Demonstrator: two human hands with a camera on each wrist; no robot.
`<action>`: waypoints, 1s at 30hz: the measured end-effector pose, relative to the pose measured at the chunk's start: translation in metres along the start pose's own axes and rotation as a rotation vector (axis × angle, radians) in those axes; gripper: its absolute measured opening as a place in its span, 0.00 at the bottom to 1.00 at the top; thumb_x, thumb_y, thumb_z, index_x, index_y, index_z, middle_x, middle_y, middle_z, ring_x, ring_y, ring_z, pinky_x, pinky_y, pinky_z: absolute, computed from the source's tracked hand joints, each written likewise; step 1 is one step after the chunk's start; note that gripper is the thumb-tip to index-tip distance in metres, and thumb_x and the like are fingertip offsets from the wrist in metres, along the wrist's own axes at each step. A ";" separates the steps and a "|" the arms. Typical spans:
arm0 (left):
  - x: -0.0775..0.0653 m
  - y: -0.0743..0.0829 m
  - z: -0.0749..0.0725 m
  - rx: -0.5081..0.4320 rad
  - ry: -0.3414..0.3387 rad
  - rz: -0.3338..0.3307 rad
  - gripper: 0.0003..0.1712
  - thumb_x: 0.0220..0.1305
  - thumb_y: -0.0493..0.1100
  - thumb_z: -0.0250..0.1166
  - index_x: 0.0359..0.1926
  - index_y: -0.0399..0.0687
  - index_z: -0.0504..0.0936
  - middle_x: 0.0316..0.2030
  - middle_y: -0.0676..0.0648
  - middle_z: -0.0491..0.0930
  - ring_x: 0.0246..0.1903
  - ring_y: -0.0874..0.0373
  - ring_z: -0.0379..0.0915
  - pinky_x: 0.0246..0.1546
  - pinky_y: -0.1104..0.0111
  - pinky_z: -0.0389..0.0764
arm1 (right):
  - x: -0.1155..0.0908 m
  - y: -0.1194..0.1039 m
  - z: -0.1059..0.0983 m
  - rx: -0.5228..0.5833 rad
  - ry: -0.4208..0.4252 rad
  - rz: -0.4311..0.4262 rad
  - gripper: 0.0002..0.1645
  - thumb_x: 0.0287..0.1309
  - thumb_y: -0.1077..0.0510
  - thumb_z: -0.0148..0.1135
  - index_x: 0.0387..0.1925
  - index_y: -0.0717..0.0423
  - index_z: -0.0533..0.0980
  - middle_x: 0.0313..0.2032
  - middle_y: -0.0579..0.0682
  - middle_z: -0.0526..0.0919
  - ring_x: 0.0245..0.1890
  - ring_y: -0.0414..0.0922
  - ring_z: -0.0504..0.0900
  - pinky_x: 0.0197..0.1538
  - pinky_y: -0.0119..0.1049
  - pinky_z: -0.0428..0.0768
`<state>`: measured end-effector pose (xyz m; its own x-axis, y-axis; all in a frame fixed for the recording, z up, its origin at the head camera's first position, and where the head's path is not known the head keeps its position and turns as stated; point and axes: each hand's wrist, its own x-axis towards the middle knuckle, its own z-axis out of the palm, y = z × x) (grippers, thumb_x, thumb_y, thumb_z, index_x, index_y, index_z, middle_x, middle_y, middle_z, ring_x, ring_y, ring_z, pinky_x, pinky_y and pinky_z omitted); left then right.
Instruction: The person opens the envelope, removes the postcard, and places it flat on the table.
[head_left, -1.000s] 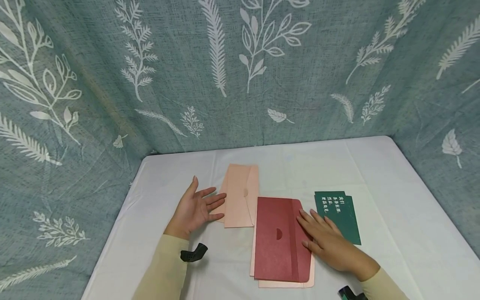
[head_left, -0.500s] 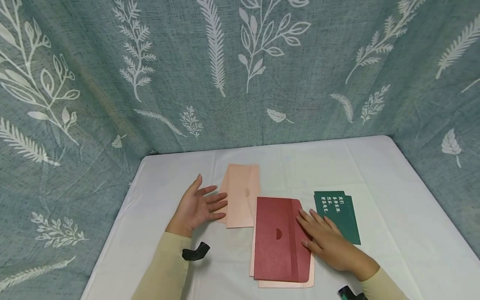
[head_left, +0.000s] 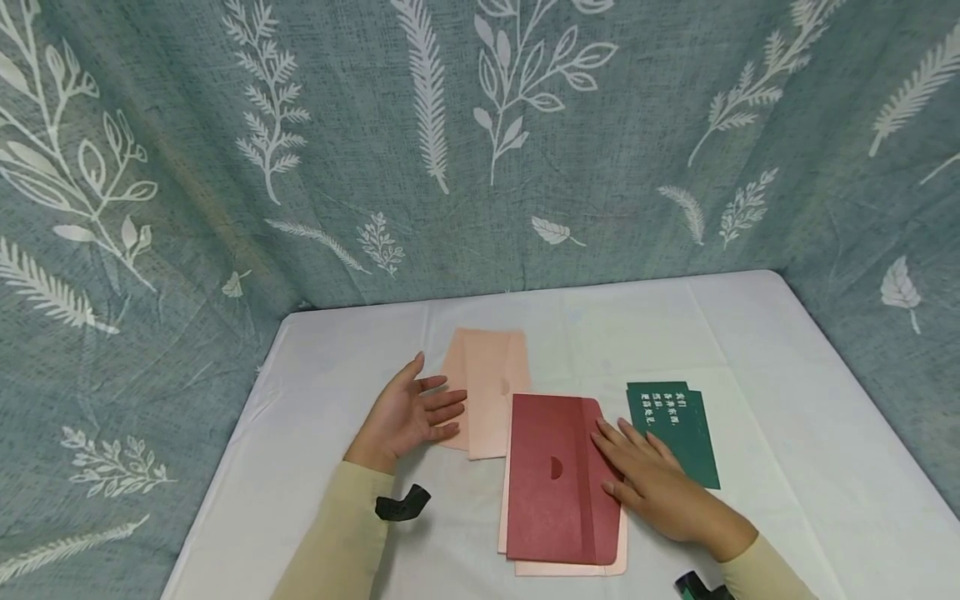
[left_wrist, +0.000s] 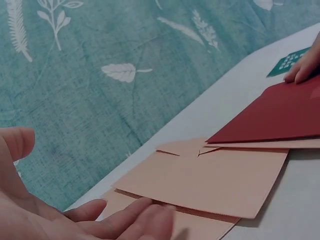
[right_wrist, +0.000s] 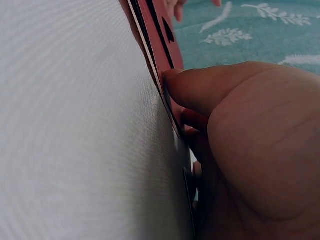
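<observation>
My left hand [head_left: 408, 417] is held palm sideways, fingers extended, with the fingertips at the left edge of a peach envelope [head_left: 486, 408]. Beneath that one, another peach envelope [head_left: 453, 367] shows along the left side. A red envelope [head_left: 543, 508] with a half-moon tab lies flat to the right, overlapping the upper peach envelope's right edge. Pale peach envelopes [head_left: 570, 571] stick out from under the red one. My right hand [head_left: 660, 487] rests on the red envelope's right edge with its fingers laid flat; in the right wrist view the thumb [right_wrist: 195, 90] touches that edge.
Two overlapping dark green cards [head_left: 693, 442], one with white characters, lie on the white-covered table [head_left: 780, 433] beyond my right hand. A blue-green leaf-patterned curtain [head_left: 337, 167] hangs along the back and both sides.
My left hand has moved to the right, and the upper peach envelope has slid right with it towards the red one. More of the lower peach envelope shows. The right hand stays in place.
</observation>
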<state>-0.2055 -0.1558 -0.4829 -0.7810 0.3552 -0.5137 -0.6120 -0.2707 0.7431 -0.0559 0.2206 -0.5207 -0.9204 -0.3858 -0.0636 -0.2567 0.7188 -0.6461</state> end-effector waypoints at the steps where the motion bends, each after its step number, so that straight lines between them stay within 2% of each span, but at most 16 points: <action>1: 0.000 -0.001 0.001 -0.003 -0.004 0.000 0.50 0.84 0.69 0.49 0.81 0.31 0.52 0.73 0.23 0.65 0.68 0.31 0.68 0.53 0.47 0.82 | 0.000 0.000 0.000 -0.001 0.000 -0.001 0.41 0.82 0.47 0.60 0.85 0.55 0.61 0.85 0.53 0.56 0.84 0.62 0.46 0.78 0.67 0.41; 5: 0.002 -0.004 0.006 -0.017 -0.024 0.000 0.49 0.84 0.66 0.53 0.82 0.31 0.52 0.74 0.23 0.64 0.70 0.26 0.66 0.60 0.39 0.78 | 0.000 0.000 0.000 0.004 -0.001 0.002 0.41 0.81 0.46 0.61 0.85 0.54 0.61 0.85 0.53 0.56 0.84 0.62 0.46 0.77 0.68 0.41; 9: 0.004 -0.008 0.009 0.007 -0.018 0.001 0.47 0.84 0.63 0.54 0.81 0.30 0.53 0.72 0.24 0.64 0.63 0.33 0.74 0.54 0.46 0.83 | 0.000 0.001 0.000 0.009 -0.005 0.000 0.42 0.81 0.46 0.61 0.86 0.54 0.60 0.85 0.53 0.56 0.84 0.62 0.45 0.77 0.68 0.41; 12: 0.006 -0.012 0.012 0.040 -0.003 0.012 0.44 0.84 0.61 0.54 0.79 0.30 0.56 0.68 0.27 0.69 0.57 0.40 0.79 0.48 0.53 0.84 | 0.000 0.000 0.000 0.010 -0.007 -0.003 0.42 0.81 0.46 0.61 0.86 0.54 0.60 0.85 0.53 0.56 0.84 0.62 0.45 0.77 0.68 0.41; 18: 0.011 -0.020 0.021 0.134 -0.003 0.074 0.33 0.83 0.49 0.59 0.74 0.30 0.67 0.59 0.34 0.81 0.51 0.45 0.85 0.48 0.52 0.87 | 0.000 0.000 -0.001 0.018 -0.002 -0.004 0.42 0.81 0.47 0.61 0.86 0.55 0.60 0.85 0.54 0.56 0.84 0.63 0.46 0.77 0.68 0.41; 24: 0.016 -0.030 0.027 0.215 0.083 0.108 0.27 0.76 0.35 0.65 0.71 0.32 0.71 0.46 0.39 0.82 0.40 0.49 0.85 0.38 0.56 0.89 | 0.000 0.000 -0.001 0.010 -0.004 -0.008 0.41 0.81 0.47 0.61 0.85 0.55 0.60 0.85 0.54 0.56 0.84 0.63 0.46 0.77 0.68 0.41; 30: 0.016 -0.035 0.034 0.262 0.137 0.119 0.31 0.68 0.29 0.69 0.70 0.30 0.73 0.50 0.36 0.83 0.37 0.50 0.86 0.34 0.58 0.89 | 0.000 -0.001 -0.001 0.013 -0.004 -0.003 0.41 0.81 0.47 0.62 0.85 0.55 0.61 0.85 0.54 0.56 0.84 0.63 0.46 0.77 0.68 0.41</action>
<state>-0.1929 -0.1102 -0.5026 -0.8657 0.2066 -0.4560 -0.4759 -0.0567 0.8777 -0.0562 0.2208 -0.5193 -0.9185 -0.3901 -0.0648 -0.2553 0.7101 -0.6562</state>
